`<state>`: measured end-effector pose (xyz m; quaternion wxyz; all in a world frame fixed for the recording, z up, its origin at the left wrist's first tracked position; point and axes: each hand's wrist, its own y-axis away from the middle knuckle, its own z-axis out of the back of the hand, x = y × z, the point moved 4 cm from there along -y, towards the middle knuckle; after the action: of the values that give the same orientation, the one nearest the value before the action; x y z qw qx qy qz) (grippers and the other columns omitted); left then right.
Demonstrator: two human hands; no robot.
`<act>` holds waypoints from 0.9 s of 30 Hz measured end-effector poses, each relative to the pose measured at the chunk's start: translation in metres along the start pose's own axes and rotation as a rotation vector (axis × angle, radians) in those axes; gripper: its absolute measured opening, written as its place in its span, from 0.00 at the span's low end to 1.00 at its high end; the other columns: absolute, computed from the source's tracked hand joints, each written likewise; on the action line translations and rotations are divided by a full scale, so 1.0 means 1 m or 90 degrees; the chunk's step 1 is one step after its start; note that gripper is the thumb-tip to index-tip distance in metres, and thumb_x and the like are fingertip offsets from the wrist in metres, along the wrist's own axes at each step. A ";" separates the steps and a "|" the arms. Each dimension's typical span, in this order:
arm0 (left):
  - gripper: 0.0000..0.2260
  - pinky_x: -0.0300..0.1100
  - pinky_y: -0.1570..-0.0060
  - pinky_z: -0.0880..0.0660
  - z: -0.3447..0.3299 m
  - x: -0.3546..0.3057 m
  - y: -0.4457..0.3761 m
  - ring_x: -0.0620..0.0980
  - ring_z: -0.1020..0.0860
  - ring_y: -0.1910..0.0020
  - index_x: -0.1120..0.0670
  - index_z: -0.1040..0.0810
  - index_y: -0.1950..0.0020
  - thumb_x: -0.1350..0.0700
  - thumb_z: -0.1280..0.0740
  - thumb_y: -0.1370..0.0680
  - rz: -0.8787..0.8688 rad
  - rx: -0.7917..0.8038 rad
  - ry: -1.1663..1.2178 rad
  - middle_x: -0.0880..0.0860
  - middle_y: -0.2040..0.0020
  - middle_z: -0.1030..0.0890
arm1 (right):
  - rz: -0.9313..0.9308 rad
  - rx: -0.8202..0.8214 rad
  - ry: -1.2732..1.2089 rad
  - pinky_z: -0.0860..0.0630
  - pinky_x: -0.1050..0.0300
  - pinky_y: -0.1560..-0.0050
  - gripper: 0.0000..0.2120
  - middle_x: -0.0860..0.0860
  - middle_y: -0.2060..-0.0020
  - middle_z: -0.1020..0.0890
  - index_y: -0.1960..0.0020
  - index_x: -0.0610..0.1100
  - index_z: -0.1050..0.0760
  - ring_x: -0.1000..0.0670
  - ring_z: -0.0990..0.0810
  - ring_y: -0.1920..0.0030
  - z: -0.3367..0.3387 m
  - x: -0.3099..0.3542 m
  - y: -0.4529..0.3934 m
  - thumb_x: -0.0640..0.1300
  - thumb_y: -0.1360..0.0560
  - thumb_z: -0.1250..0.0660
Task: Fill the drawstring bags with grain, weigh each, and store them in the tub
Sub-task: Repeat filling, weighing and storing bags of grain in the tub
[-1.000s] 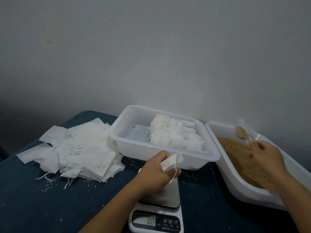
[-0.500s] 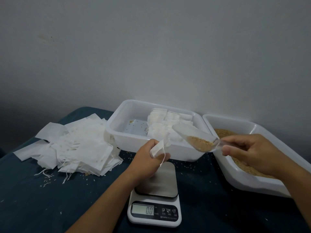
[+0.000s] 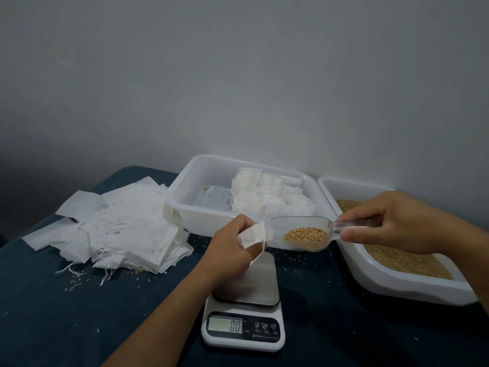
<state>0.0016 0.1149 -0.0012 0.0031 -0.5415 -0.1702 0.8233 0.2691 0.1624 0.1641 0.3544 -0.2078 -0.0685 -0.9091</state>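
Dark cloth-covered table [image 3: 79, 313]: left hand [image 3: 227, 250] grips a drawstring bag [image 3: 252, 234] over the scale [image 3: 244, 308], right hand [image 3: 391, 223] pinching the scoop [image 3: 304, 231] of grain at its mouth, evidently for pouring.

The scene was dim and flat, lit softly from above and somewhat to the right, with no hard highlights. The wall [image 3: 238, 75] faded from pale grey at the right to a heavy dark shadow at the lower left corner. The dark counter [image 3: 66, 313] swallowed detail, and faint soft shadows lay under the hands. The scale [image 3: 243, 329] display was lit and readable, its steel plate showing a dull sheen without glare. The picture was slightly soft and grainy throughout. Wide-angle bending showed at the edges, where the grain tray [image 3: 397, 284] at the right stretched and tilted outward.
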 end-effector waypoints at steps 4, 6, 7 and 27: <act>0.11 0.31 0.59 0.27 0.000 -0.006 0.002 0.40 0.22 0.53 0.43 0.25 0.51 0.49 0.24 0.25 -0.049 0.012 -0.073 0.42 0.52 0.19 | 0.013 0.027 0.063 0.26 0.74 0.55 0.13 0.70 0.55 0.15 0.49 0.76 0.19 0.66 0.18 0.52 0.005 0.010 -0.008 0.70 0.34 0.28; 0.11 0.35 0.56 0.25 -0.001 -0.008 0.003 0.40 0.22 0.52 0.44 0.25 0.50 0.49 0.23 0.25 -0.064 0.017 -0.081 0.42 0.51 0.19 | 0.011 0.043 0.081 0.28 0.77 0.56 0.14 0.72 0.56 0.15 0.49 0.76 0.18 0.69 0.19 0.52 0.007 0.015 -0.010 0.70 0.34 0.28; 0.11 0.37 0.55 0.24 -0.002 -0.009 0.003 0.41 0.22 0.52 0.44 0.24 0.50 0.49 0.24 0.25 -0.069 0.022 -0.081 0.42 0.51 0.19 | 0.008 0.052 0.088 0.29 0.77 0.56 0.14 0.72 0.56 0.16 0.50 0.75 0.18 0.70 0.20 0.52 0.007 0.018 -0.012 0.70 0.35 0.28; 0.07 0.37 0.57 0.23 -0.008 -0.010 0.005 0.41 0.21 0.55 0.45 0.23 0.48 0.50 0.27 0.22 -0.055 0.073 -0.034 0.44 0.52 0.18 | -0.052 0.155 0.246 0.19 0.56 0.42 0.23 0.72 0.56 0.16 0.49 0.71 0.16 0.70 0.19 0.53 0.024 0.078 -0.026 0.76 0.40 0.34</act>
<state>0.0140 0.1109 0.0040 0.0650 -0.5106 -0.1461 0.8448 0.2074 0.1398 0.2195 0.3462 0.0176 -0.1165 -0.9307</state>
